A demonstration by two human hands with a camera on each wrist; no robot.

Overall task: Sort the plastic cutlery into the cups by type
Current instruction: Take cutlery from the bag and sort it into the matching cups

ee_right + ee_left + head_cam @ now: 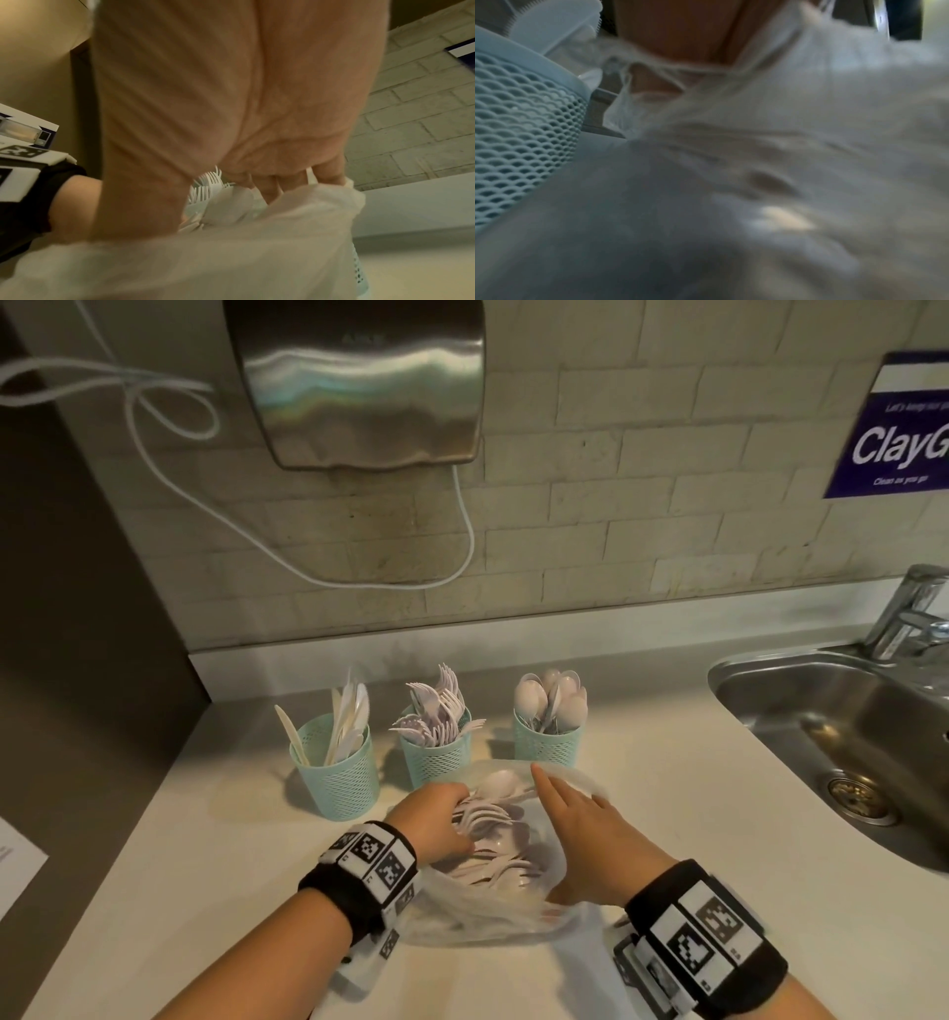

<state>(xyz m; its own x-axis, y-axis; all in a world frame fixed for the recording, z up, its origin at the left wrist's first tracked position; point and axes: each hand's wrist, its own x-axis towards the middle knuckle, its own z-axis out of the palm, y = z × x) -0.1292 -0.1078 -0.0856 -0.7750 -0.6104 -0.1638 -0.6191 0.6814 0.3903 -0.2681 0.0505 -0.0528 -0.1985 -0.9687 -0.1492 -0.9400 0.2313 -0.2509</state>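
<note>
step: mid-sort. Picking the next piece out of the bag (493, 924); all three cups already well stocked.
bag: clear plastic, lying on the counter (693, 788) just in front of the cups, mouth spread open. Loose pile (495, 834) of white spoons and forks inside.
left hand (436, 824): reaching into the bag mouth from the left, fingers curled down into the pile. Head view suggests they close on cutlery, but which piece is hidden; left wrist view is only blurred film.
right hand (583, 839): fingers straight and together, laid along the bag's right rim, holding the mouth open. Nothing gripped. Right wrist view shows the palm above the bag film.
knife cup (336, 775): left of the row, knives upright.
fork cup (436, 757): middle, forks fanning out past the rim.
spoon cup (547, 739): right, bowls up, just behind the bag's far edge.
next: lift one type clear of the tangle, carry it to its matching cup, drop it handle down. Keep the bag pinned.
risk: fork tines snag neighbours or the film; fork cup is crowded.
</note>
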